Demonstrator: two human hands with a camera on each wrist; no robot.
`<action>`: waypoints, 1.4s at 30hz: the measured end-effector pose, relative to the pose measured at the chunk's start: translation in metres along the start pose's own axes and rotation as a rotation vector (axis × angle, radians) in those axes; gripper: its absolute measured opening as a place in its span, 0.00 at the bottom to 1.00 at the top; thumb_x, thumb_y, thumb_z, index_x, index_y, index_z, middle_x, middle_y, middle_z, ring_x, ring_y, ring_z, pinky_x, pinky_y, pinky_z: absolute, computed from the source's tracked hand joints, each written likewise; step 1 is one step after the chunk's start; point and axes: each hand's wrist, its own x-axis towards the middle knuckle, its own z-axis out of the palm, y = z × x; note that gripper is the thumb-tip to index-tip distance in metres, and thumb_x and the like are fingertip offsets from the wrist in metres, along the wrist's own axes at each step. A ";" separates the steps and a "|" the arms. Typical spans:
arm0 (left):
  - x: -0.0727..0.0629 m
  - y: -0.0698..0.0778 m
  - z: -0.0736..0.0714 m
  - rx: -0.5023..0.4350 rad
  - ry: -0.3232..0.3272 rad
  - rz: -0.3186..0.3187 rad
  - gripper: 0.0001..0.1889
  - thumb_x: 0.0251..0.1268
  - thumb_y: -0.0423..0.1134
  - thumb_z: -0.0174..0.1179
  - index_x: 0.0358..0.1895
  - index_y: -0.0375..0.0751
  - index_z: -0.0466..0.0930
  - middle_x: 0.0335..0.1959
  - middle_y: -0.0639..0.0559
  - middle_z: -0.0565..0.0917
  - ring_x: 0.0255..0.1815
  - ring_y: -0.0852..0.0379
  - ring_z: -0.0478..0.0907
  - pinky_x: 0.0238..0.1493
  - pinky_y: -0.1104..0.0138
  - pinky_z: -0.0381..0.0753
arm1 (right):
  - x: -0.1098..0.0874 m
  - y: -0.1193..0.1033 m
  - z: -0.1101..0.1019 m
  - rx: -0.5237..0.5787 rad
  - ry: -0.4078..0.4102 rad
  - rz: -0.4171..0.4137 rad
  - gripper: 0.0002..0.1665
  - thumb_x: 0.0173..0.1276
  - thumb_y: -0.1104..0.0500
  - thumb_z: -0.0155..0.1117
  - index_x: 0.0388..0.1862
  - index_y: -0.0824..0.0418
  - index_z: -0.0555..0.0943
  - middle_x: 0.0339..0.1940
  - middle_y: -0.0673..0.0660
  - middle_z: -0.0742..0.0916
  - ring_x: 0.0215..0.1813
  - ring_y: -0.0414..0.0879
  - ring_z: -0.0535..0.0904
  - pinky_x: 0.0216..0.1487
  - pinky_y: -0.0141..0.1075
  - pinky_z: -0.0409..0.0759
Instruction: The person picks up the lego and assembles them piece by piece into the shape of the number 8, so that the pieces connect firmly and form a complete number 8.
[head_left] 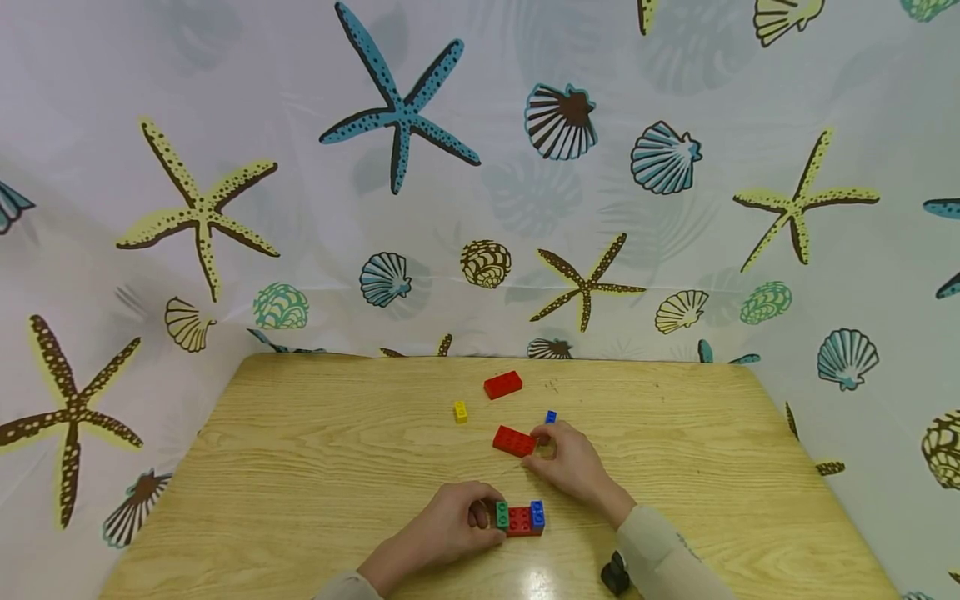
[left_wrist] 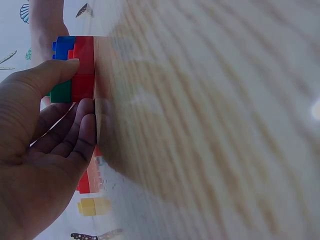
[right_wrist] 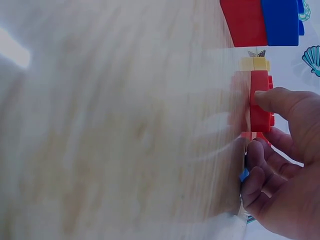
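My left hand [head_left: 453, 521] grips the left end of a small toy-brick build near the front of the table. Its base is a red brick [head_left: 519, 523], with a green brick [head_left: 502, 514] on the left end and a blue brick [head_left: 537, 515] on the right. In the left wrist view the thumb lies against the red side. Farther back, my right hand [head_left: 573, 464] pinches the right end of a separate red brick [head_left: 512, 441] with thumb and index finger. That brick's studs face up, and the right wrist view shows it low at the tabletop.
Behind the right hand's fingers is a small blue brick [head_left: 551, 417], partly hidden. A yellow brick [head_left: 461, 412] and another red brick [head_left: 503, 384] lie farther back on the wooden table [head_left: 315, 442]. A shell-and-starfish curtain [head_left: 465, 208] surrounds the table's back and sides.
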 end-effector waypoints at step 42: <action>0.000 -0.003 0.000 -0.011 0.001 0.000 0.20 0.63 0.44 0.76 0.55 0.43 0.85 0.38 0.56 0.84 0.34 0.66 0.78 0.36 0.72 0.78 | -0.030 -0.012 -0.021 0.135 -0.051 -0.048 0.19 0.66 0.59 0.76 0.55 0.59 0.85 0.46 0.55 0.87 0.33 0.37 0.77 0.36 0.29 0.77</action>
